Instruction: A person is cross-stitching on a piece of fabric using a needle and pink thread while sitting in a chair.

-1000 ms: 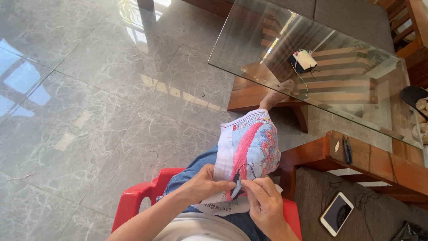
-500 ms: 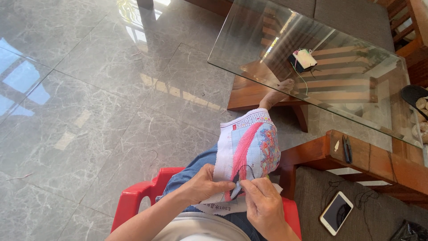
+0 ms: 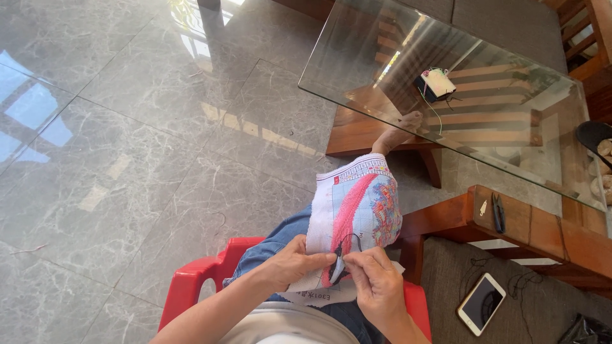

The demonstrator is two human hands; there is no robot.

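Seated on a red plastic chair (image 3: 191, 280), I work a cross-stitch cloth (image 3: 357, 210) draped over my knee. My left hand (image 3: 294, 260) presses its near edge flat; my right hand (image 3: 376, 286) pinches a dark thread (image 3: 349, 241) at the pink band, mid-stitch. Drawing it through, I judge, needs a gentle, even pull.

Pink-and-blue embroidered cloth (image 3: 357, 207), red chair (image 3: 191, 286), grey marbled floor (image 3: 127, 140).

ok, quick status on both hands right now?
Left hand: closed on the embroidery cloth, pinning it on the lap.
Right hand: fingers pinched at the cloth where a dark thread loops; needle too small to tell.
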